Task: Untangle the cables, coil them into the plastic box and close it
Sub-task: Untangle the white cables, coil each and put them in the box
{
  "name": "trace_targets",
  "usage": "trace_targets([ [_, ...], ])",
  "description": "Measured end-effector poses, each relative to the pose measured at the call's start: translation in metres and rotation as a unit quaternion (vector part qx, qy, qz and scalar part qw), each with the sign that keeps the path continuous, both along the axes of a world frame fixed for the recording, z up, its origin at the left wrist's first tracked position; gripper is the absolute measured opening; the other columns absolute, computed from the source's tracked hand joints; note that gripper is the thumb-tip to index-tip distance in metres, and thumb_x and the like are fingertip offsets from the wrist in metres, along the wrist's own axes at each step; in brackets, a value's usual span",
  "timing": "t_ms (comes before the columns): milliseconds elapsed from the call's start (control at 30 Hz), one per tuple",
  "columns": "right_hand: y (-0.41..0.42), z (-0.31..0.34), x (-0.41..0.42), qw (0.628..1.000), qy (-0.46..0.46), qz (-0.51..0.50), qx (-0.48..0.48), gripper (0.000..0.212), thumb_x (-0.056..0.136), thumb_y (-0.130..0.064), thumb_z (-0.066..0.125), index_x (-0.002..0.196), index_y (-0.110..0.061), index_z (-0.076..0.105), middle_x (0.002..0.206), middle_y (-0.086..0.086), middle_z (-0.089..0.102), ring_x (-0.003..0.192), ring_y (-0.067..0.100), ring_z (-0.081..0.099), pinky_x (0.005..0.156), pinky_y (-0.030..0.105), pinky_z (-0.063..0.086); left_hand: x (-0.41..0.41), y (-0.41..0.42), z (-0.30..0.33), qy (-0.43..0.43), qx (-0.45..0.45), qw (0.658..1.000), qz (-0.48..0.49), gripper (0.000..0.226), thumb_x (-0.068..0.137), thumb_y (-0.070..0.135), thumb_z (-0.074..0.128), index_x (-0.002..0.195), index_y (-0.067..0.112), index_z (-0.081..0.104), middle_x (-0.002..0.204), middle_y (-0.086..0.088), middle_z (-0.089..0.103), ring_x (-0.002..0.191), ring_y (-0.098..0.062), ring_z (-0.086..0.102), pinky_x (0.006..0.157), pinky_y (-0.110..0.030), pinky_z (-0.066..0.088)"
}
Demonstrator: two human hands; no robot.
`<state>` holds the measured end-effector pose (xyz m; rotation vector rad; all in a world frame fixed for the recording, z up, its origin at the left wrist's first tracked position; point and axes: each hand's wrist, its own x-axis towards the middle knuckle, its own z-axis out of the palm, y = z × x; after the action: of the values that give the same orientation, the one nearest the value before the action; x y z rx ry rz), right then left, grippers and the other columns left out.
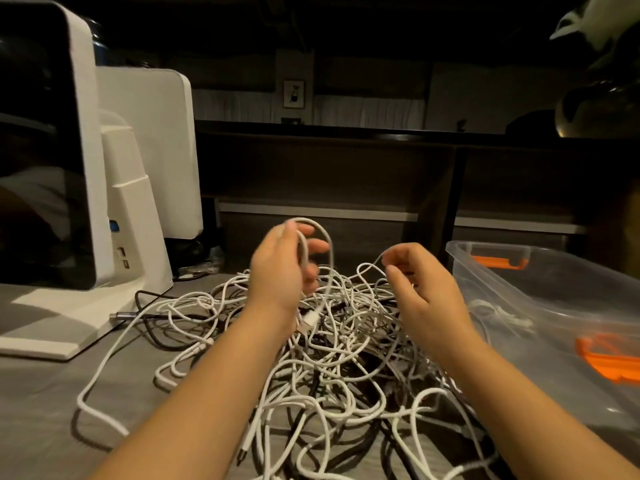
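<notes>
A big tangle of white and black cables (332, 362) lies on the grey table in front of me. My left hand (280, 268) is raised over the pile and grips a white cable (325, 237) that arches in a loop above its fingers. My right hand (419, 282) hovers to the right, fingers curled, pinching a thin white strand (375, 263) at its fingertips. The clear plastic box (540, 271) with orange latches stands open at the right, with a small white cable (498, 313) inside it.
A white machine (114, 188) with a dark glass front stands at the left, its base on the table. A grey plug (119, 315) and a long white cable trail toward it. A dark shelf unit runs behind the table.
</notes>
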<state>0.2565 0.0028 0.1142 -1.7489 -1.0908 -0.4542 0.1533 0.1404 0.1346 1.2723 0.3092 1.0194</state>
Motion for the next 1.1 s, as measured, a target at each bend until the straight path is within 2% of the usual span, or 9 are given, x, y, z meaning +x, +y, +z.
trace_targets([
  [167,0.006,-0.004,-0.009,0.979,0.125,0.157,0.032,0.029,0.096,-0.037,0.056,0.123,-0.026,0.056,0.112,-0.014,0.065,0.11,0.002,0.061,0.094,0.03,0.05,0.005,-0.019,-0.011,0.083,0.131,0.981,-0.121,0.032,0.108,0.029,0.037,0.1,0.013,0.064,0.068,0.002,0.063,0.047,-0.009,0.045,0.043,-0.019,0.034],
  [300,0.008,-0.004,-0.008,0.99,0.039,0.133,0.009,0.017,0.099,-0.032,0.051,0.11,-0.033,0.063,0.096,-0.018,0.065,0.096,0.002,0.062,0.081,0.021,0.048,0.007,-0.021,-0.02,0.139,0.295,0.937,-0.129,0.033,0.107,0.027,0.039,0.093,0.011,0.065,0.058,0.009,0.056,0.048,-0.008,0.048,0.046,-0.019,0.037],
  [400,0.007,-0.002,-0.005,0.996,-0.017,0.089,0.013,0.027,0.097,-0.033,0.046,0.113,-0.03,0.069,0.095,-0.017,0.06,0.094,0.001,0.059,0.077,0.009,0.042,0.007,-0.018,-0.021,0.166,0.331,0.923,-0.107,0.031,0.107,0.026,0.041,0.087,0.013,0.06,0.061,0.011,0.059,0.052,-0.003,0.051,0.055,-0.022,0.041],
  [500,0.007,-0.001,-0.007,0.996,0.002,0.084,0.014,0.023,0.101,-0.025,0.049,0.104,-0.033,0.07,0.091,-0.012,0.058,0.091,0.001,0.057,0.074,0.009,0.041,0.007,-0.018,-0.021,0.194,0.327,0.92,-0.098,0.03,0.105,0.037,0.041,0.101,0.012,0.057,0.074,0.001,0.059,0.058,-0.009,0.053,0.059,-0.032,0.045],
  [733,0.007,0.0,-0.009,0.994,0.036,0.097,-0.045,0.036,0.104,-0.031,0.038,0.074,-0.023,0.056,0.062,-0.011,0.052,0.059,0.001,0.049,0.055,0.015,0.037,0.004,-0.026,-0.022,0.157,0.214,0.948,-0.174,0.052,0.086,0.064,0.029,0.121,0.032,0.05,0.079,-0.001,0.052,0.05,-0.004,0.045,0.048,-0.017,0.04],
  [833,0.005,0.0,-0.008,0.991,0.037,0.102,-0.077,0.034,0.103,-0.03,0.041,0.078,-0.016,0.059,0.064,-0.009,0.055,0.06,0.002,0.051,0.055,0.017,0.038,0.0,-0.028,-0.018,0.159,0.217,0.948,-0.173,0.046,0.089,0.062,0.028,0.12,0.035,0.05,0.072,0.002,0.052,0.046,-0.004,0.047,0.048,-0.018,0.042],
  [933,0.005,0.001,-0.008,0.989,0.044,0.109,-0.084,0.029,0.102,-0.031,0.045,0.077,-0.02,0.057,0.067,-0.007,0.058,0.061,0.004,0.053,0.058,0.023,0.042,-0.002,-0.026,-0.016,0.172,0.247,0.941,-0.153,0.046,0.081,0.066,0.024,0.109,0.04,0.049,0.071,0.001,0.056,0.058,-0.009,0.054,0.053,-0.016,0.046],
  [1033,0.007,0.0,-0.009,0.989,0.046,0.09,-0.105,0.03,0.102,-0.03,0.044,0.076,-0.018,0.053,0.066,-0.006,0.054,0.058,0.003,0.049,0.058,0.024,0.04,0.001,-0.026,-0.017,0.173,0.205,0.946,-0.185,0.046,0.09,0.063,0.027,0.113,0.032,0.053,0.08,-0.008,0.059,0.051,-0.011,0.054,0.051,-0.024,0.047],
  [1100,0.008,-0.001,-0.009,0.991,0.043,0.08,-0.101,0.029,0.102,-0.027,0.044,0.075,-0.019,0.053,0.066,-0.006,0.054,0.058,0.003,0.048,0.058,0.024,0.04,0.002,-0.025,-0.016,0.184,0.187,0.944,-0.198,0.038,0.099,0.057,0.036,0.117,0.029,0.056,0.089,-0.007,0.063,0.061,-0.014,0.062,0.055,-0.029,0.052],
])
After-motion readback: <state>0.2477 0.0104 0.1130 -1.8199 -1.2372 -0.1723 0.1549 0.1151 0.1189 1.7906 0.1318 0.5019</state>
